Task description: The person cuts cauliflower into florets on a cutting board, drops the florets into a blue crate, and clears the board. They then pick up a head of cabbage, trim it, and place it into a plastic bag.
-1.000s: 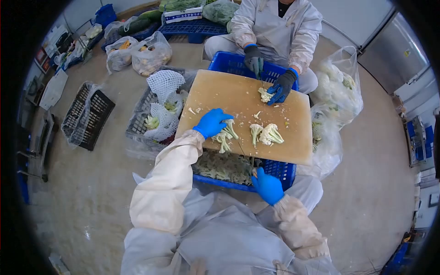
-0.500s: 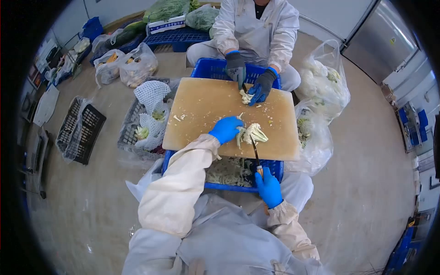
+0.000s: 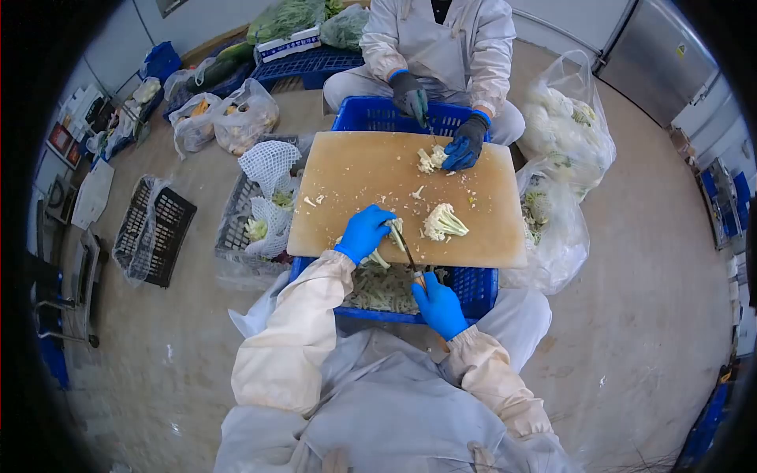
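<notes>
My left hand (image 3: 365,234), in a blue glove, is closed on a cauliflower stem piece (image 3: 396,229) near the front edge of the tan cutting board (image 3: 355,169). A knife (image 3: 408,252) with a wooden handle is in my right hand (image 3: 440,305), its dark blade slanting up against that piece. Right of the blade, a larger cauliflower piece (image 3: 445,223) lies untouched on the board. Small crumbs are scattered around it. Below the board, a blue crate (image 3: 479,293) holds pale trimmings.
Opposite, a co-worker (image 3: 441,55) in dark gloves cuts cauliflower (image 3: 430,161) with a knife at the board's far edge. Plastic bags of cauliflower (image 3: 552,229) stand at the right. Crates with netting (image 3: 266,165) and a black crate (image 3: 169,236) are on the left.
My left hand has moved left and down with the stem piece. The knife has left the larger cauliflower piece and shifted left with my right hand. The co-worker's left-side hand and knife have lifted slightly.
</notes>
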Available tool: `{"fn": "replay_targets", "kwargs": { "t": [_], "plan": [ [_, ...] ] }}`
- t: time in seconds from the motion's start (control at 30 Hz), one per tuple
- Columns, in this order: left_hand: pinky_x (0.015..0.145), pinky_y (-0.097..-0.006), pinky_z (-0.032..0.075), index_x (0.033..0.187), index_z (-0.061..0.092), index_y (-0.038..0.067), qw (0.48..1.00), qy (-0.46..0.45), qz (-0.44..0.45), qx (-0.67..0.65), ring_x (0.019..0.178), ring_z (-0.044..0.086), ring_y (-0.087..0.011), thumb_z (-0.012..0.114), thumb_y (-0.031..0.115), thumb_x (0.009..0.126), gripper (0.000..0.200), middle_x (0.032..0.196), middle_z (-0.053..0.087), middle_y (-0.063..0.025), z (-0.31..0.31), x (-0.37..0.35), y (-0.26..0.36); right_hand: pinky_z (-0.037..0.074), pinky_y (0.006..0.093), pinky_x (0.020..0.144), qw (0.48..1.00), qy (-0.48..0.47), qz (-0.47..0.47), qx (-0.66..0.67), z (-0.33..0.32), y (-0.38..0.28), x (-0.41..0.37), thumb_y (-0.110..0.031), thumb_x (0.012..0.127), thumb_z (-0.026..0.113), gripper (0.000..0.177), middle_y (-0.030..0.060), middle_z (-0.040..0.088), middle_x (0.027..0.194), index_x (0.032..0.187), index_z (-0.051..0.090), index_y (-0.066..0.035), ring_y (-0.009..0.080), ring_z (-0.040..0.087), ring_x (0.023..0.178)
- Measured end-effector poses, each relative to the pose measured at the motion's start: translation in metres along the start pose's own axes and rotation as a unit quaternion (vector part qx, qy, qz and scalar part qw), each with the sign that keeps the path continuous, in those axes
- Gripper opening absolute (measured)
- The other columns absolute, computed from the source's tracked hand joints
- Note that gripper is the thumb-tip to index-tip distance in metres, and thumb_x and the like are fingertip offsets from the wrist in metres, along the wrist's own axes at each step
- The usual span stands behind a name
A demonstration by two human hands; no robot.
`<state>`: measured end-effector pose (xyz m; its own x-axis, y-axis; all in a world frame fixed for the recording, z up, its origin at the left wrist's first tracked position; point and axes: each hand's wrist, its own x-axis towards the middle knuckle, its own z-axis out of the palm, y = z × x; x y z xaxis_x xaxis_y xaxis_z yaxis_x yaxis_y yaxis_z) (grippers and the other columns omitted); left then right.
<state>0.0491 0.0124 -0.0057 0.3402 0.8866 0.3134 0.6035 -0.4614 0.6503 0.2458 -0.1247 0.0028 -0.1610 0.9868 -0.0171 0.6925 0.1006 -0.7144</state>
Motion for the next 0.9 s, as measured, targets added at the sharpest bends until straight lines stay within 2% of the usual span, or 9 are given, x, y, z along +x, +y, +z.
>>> {"fn": "replay_targets", "kwargs": {
  "t": [0.3,0.4,0.47,0.67,0.73,0.77,0.83,0.87,0.9],
  "plan": [
    [0.071,-0.0378,0.045,0.097,0.064,0.011,1.0,-0.004,-0.005,-0.003,0.08,0.056,-0.0296,0.063,0.01,0.071,0.026,0.083,0.055,-0.0107,0.0,-0.001,-0.001,0.044,0.0513,0.054,1.0,0.01,-0.019,-0.012,0.008,0.006,0.014,-0.032,0.089,0.046,0.032,0.0248,0.059,0.068,0.095,0.045,-0.001,0.0415,0.058,0.063],
    [0.071,-0.0374,0.045,0.099,0.063,0.011,1.0,-0.015,0.011,0.006,0.081,0.055,-0.0294,0.062,0.009,0.072,0.027,0.083,0.054,-0.0109,0.001,-0.001,0.0,0.043,0.0518,0.054,0.999,-0.032,0.003,0.021,0.011,0.009,0.027,-0.032,0.089,0.046,0.032,0.0255,0.058,0.068,0.097,0.044,0.0,0.0417,0.057,0.062],
    [0.071,-0.0371,0.045,0.1,0.063,0.012,1.0,-0.016,0.012,0.009,0.081,0.055,-0.0294,0.062,0.008,0.072,0.028,0.082,0.053,-0.0111,-0.002,-0.001,0.0,0.043,0.051,0.052,0.999,-0.026,-0.002,-0.028,0.007,0.005,0.023,-0.031,0.089,0.046,0.033,0.026,0.058,0.067,0.098,0.043,0.0,0.0417,0.057,0.061],
    [0.073,-0.0365,0.045,0.104,0.062,0.014,0.999,-0.041,0.02,0.028,0.082,0.055,-0.0287,0.061,0.013,0.075,0.03,0.088,0.055,-0.0105,-0.009,-0.005,-0.001,0.044,0.0477,0.05,0.999,-0.035,-0.006,-0.029,-0.029,0.016,-0.067,-0.028,0.089,0.049,0.029,0.0245,0.058,0.067,0.098,0.044,-0.001,0.0408,0.057,0.06],
    [0.076,-0.0373,0.045,0.106,0.062,0.013,0.974,-0.225,-0.022,0.024,0.084,0.055,-0.0289,0.062,0.02,0.076,0.03,0.093,0.056,-0.011,-0.03,-0.003,-0.002,0.043,0.046,0.05,0.967,-0.16,0.13,0.146,-0.062,0.0,-0.082,-0.026,0.089,0.05,0.023,0.0225,0.057,0.067,0.095,0.047,-0.004,0.0406,0.057,0.06],
    [0.076,-0.0373,0.045,0.106,0.062,0.013,0.973,-0.229,-0.018,0.023,0.084,0.055,-0.0289,0.062,0.02,0.076,0.03,0.093,0.056,-0.011,-0.031,0.001,0.004,0.043,0.046,0.05,0.967,-0.156,0.133,0.148,-0.066,0.007,-0.082,-0.026,0.089,0.05,0.023,0.0225,0.057,0.067,0.095,0.047,-0.004,0.0406,0.057,0.06],
    [0.079,-0.0385,0.045,0.106,0.062,0.01,0.981,-0.051,0.089,0.167,0.087,0.055,-0.0298,0.065,0.028,0.075,0.036,0.097,0.056,-0.0127,-0.032,0.003,0.016,0.043,0.0441,0.049,0.992,0.021,0.079,0.095,-0.069,0.025,-0.076,-0.025,0.089,0.051,0.021,0.0211,0.057,0.066,0.093,0.048,-0.005,0.0411,0.056,0.06],
    [0.081,-0.0392,0.044,0.107,0.061,0.008,0.992,-0.056,0.017,0.109,0.09,0.054,-0.0309,0.067,0.032,0.072,0.043,0.1,0.057,-0.0141,-0.02,0.013,0.029,0.042,0.0459,0.05,0.991,0.058,0.082,0.088,-0.071,0.032,-0.067,-0.026,0.089,0.051,0.022,0.0221,0.057,0.067,0.093,0.047,-0.004,0.0417,0.056,0.061],
    [0.081,-0.0392,0.044,0.107,0.061,0.008,0.992,-0.054,0.021,0.108,0.09,0.054,-0.0309,0.067,0.032,0.072,0.043,0.1,0.057,-0.0141,-0.003,0.02,0.048,0.042,0.0459,0.05,0.991,0.061,0.081,0.087,-0.073,0.034,-0.058,-0.026,0.089,0.051,0.022,0.0221,0.057,0.067,0.093,0.047,-0.004,0.0417,0.056,0.061]
  ]
}}
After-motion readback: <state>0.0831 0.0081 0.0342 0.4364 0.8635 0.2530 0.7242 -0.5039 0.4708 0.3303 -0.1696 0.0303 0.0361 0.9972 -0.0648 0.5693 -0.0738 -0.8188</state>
